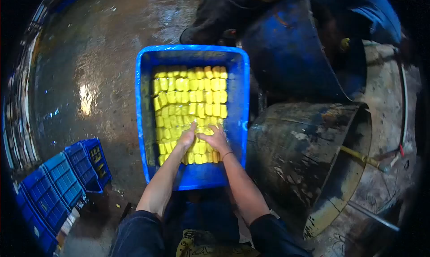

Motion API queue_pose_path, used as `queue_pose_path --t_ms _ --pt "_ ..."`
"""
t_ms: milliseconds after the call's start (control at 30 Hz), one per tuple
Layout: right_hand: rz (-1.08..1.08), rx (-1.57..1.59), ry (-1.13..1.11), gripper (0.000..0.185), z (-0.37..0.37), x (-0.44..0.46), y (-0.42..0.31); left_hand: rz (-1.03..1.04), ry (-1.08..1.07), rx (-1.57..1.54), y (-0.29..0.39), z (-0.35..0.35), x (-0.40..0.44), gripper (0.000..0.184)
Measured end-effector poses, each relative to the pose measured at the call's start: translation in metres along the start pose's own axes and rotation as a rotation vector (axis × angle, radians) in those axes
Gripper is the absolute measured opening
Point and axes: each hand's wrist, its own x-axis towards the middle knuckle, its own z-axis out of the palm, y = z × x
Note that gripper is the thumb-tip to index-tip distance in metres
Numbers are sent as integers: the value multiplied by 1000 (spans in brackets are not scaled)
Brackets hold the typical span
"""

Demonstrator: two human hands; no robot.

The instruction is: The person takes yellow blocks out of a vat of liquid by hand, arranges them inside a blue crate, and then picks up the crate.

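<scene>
In front of me stands a deep blue plastic crate [139, 109]. Rows of small yellow blocks [179, 97], soft-edged like pieces of yellow tofu, fill much of its floor. My left hand [187, 137] reaches down onto the nearer rows, one finger stretched forward and the others partly hidden. Beside it, my right hand [218, 139] touches the blocks with its fingers spread. The two hands are close together, a narrow gap between them. I see no block lifted clear of the rows. A dark thin band circles my right wrist.
Two large, dark, worn drums [295, 154] lie on the right, one with a pipe [354, 153] at its mouth. Blue slatted crates [62, 174] stand at the lower left. The floor [107, 78] is wet. Another person's dark-clothed leg [215, 15] is beyond my crate.
</scene>
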Motion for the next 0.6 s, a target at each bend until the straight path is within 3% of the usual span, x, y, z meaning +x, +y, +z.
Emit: queue_pose_path --t_ms 133,200,267,333,367,433,467,500,533,600 --pt "-210 431 -57 57 -80 -59 -15 141 1 8 12 17 -7 81" --pt "-348 607 -9 46 -129 -130 -42 19 334 444 53 33 -41 72" --pt "-442 701 50 38 -200 -207 -70 430 542 215 131 85 -115 58" --pt "-493 898 118 33 -268 -277 -74 897 558 174 218 138 -180 34" --pt "-542 1021 171 33 -293 -302 -60 1142 473 99 262 171 -215 29" --pt "-623 478 342 32 -353 -328 -3 1425 185 82 336 235 -289 24" --pt "-431 709 416 31 -361 -325 24 1548 -66 78 358 271 -300 24" --pt "-257 965 518 31 -368 -323 52 1550 -296 175 368 308 -309 23" --pt "-220 658 580 33 -371 -306 97 1590 -406 453 373 341 -318 24" --pt "-68 381 389 35 -351 -264 201 1448 -681 943 349 407 -289 29"
